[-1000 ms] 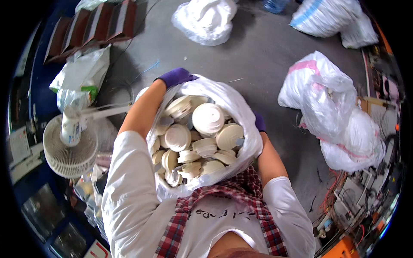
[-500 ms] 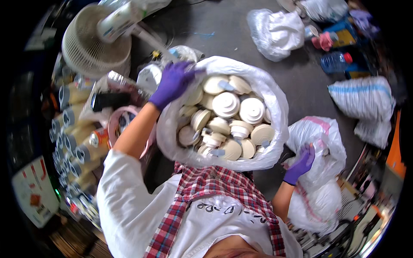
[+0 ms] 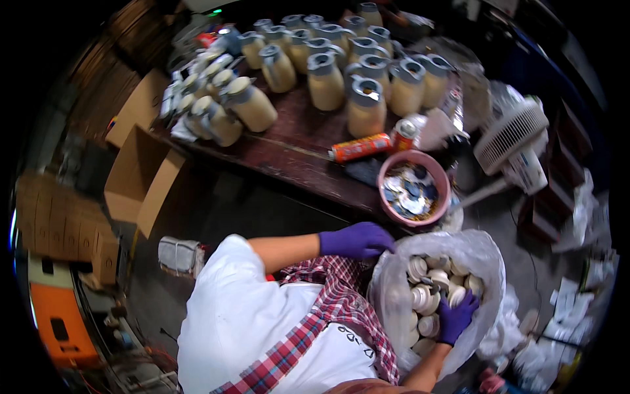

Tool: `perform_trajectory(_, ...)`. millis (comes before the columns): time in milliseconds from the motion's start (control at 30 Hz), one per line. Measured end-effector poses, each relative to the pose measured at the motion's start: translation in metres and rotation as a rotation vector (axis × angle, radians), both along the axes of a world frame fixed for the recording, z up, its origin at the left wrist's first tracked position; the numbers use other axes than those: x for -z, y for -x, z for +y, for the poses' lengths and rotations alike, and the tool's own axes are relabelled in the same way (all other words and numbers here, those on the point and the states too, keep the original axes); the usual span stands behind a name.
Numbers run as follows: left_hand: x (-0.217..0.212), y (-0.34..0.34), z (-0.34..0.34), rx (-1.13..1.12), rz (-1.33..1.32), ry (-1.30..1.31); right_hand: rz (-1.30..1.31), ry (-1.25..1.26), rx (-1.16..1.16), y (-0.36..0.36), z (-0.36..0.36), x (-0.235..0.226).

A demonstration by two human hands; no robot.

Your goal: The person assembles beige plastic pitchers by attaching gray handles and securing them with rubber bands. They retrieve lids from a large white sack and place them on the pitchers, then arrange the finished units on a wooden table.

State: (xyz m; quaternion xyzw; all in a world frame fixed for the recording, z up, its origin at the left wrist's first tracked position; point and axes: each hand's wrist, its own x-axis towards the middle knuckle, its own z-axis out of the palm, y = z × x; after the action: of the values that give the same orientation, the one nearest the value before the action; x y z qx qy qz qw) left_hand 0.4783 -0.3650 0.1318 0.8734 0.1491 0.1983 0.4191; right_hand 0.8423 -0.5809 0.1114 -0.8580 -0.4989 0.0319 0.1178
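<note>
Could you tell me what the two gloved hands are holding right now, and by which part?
Both hold the clear plastic bag of round cream lids: the left hand grips its upper rim; the right hand holds its open mouth, on the lids.

- Left hand [image 3: 356, 240] and right hand [image 3: 456, 317]: purple gloves.
- White short-sleeved shirt [image 3: 243, 322].
- Red-and-white plaid apron [image 3: 331, 315] over the shirt front.

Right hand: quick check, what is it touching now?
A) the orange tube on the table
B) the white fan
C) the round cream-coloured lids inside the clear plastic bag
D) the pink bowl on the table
C: the purple-gloved right hand reaches into the open clear plastic bag and rests on the cream-coloured lids, while the left hand grips the bag's rim.
</note>
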Motion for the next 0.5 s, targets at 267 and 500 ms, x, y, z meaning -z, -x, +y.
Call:
perform_trajectory(267, 0.101, 0.127, -0.080, -0.408, 0.085, 0.876, 0.047, -0.119, 0.065, -0.044, -0.042, 0.007)
perform_trajectory(500, 0.111, 0.035, -0.019, -0.047, 0.183, 0.824, 0.094, -0.150, 0.151, -0.057, -0.005, 0.020)
